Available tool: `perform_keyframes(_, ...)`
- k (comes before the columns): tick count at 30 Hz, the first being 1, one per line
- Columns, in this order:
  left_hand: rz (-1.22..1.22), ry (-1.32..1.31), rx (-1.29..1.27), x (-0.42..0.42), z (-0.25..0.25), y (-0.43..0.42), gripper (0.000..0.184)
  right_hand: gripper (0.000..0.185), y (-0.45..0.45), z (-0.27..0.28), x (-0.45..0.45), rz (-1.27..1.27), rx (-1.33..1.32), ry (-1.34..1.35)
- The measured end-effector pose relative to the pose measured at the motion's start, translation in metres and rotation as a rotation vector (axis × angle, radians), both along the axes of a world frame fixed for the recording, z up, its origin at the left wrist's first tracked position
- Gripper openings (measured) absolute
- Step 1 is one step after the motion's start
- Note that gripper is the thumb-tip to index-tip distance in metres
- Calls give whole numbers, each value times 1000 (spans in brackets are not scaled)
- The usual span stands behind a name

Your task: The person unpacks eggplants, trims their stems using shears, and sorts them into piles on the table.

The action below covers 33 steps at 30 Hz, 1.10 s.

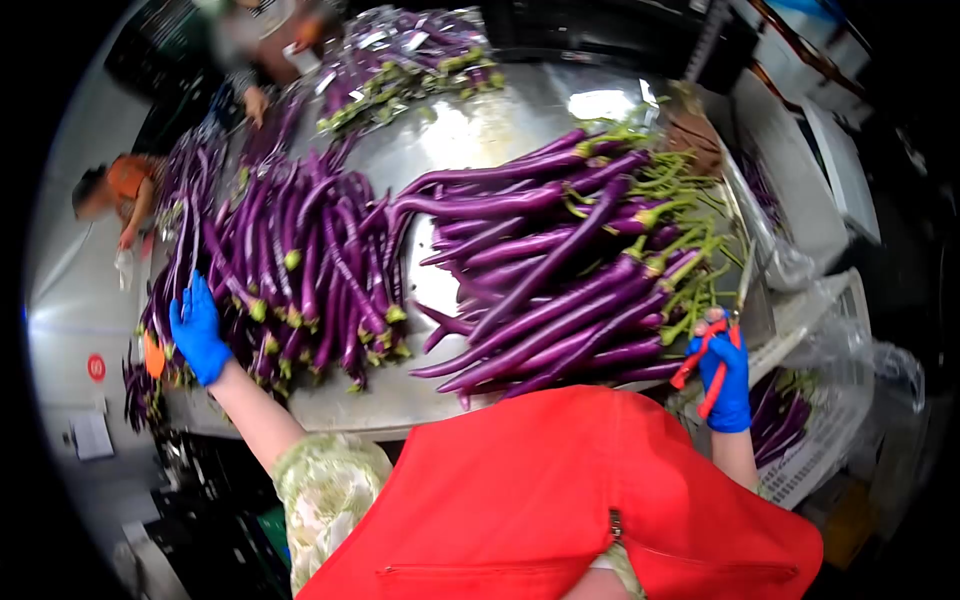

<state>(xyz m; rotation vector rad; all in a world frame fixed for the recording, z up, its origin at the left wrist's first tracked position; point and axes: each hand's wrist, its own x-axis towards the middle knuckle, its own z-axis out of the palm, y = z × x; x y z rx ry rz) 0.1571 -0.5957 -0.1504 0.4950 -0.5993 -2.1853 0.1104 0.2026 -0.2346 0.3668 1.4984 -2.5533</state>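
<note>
My left hand, in a blue glove, lies at the left edge of a heap of long purple eggplants. Its fingers are stretched out, and nothing shows gripped in them. Red-handled pruning shears are in my right hand, also gloved in blue, with the fingers wrapped round the handles. The shears point up beside the green stems of a second pile of eggplants, which lies in the middle of the metal table. Most of these stems face right.
Bagged eggplants lie at the table's far side, near a co-worker's hand. Another person stands at the far left. A white crate with plastic and eggplants is beside my right arm. A brown lump sits at the back right.
</note>
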Motion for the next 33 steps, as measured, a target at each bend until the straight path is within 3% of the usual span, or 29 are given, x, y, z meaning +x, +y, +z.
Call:
perform_keyframes(3,-104,-184,-459,-63,22,194,40,38,5,-11,1,22,-97,3)
perform_keyframes(4,-345,-131,-624,-78,9,231,36,38,1,-10,2,10,-117,7)
perform_keyframes(5,-493,-319,-881,-102,20,294,38,37,-3,-11,2,-15,-142,32)
perform_keyframes(6,-677,-335,-1173,-114,11,321,48,36,-7,-8,4,-45,-165,14)
perform_keyframes(7,-855,-392,-1192,-118,6,360,54,35,-10,-6,6,-74,-189,1)
perform_keyframes(9,-1000,-284,-1814,-150,-28,389,69,36,-7,-7,12,-81,-213,-10)
perform_keyframes(10,-875,-215,-2160,-171,-56,390,71,36,-5,-12,17,-92,-214,-17)
perform_keyframes(11,-897,-273,-2072,-182,-59,403,66,37,-2,-16,22,-104,-216,-21)
perform_keyframes(13,-921,-289,-2135,-200,-62,402,58,41,5,-21,32,-177,-184,-39)
perform_keyframes(15,-1233,-359,-1934,-214,-42,398,50,42,13,-25,42,-257,-170,-79)
perform_keyframes(17,-1387,-351,-1627,-216,-25,402,47,41,17,-37,47,-312,-181,-86)
perform_keyframes(19,-1387,-266,-1629,-231,-15,411,39,40,16,-40,48,-340,-199,-103)
perform_keyframes(21,-1232,-154,-2066,-253,-5,425,35,39,13,-41,45,-298,-229,-116)
perform_keyframes(25,-1191,-111,-1896,-294,-56,439,40,38,0,-44,36,-243,-216,-102)
perform_keyframes(26,-1074,35,-1973,-298,-72,441,55,38,-2,-44,35,-232,-184,-103)
perform_keyframes(27,-1114,-51,-2025,-301,-76,446,74,38,-2,-44,34,-221,-152,-105)
perform_keyframes(29,-1327,-457,-1844,-305,-72,442,85,38,0,-47,35,-242,-174,-109)
perform_keyframes(30,-1374,-478,-1888,-304,-63,444,86,38,1,-47,36,-257,-195,-103)
perform_keyframes(33,-1575,-585,-1733,-304,-55,438,63,38,2,-45,37,-274,-216,-120)
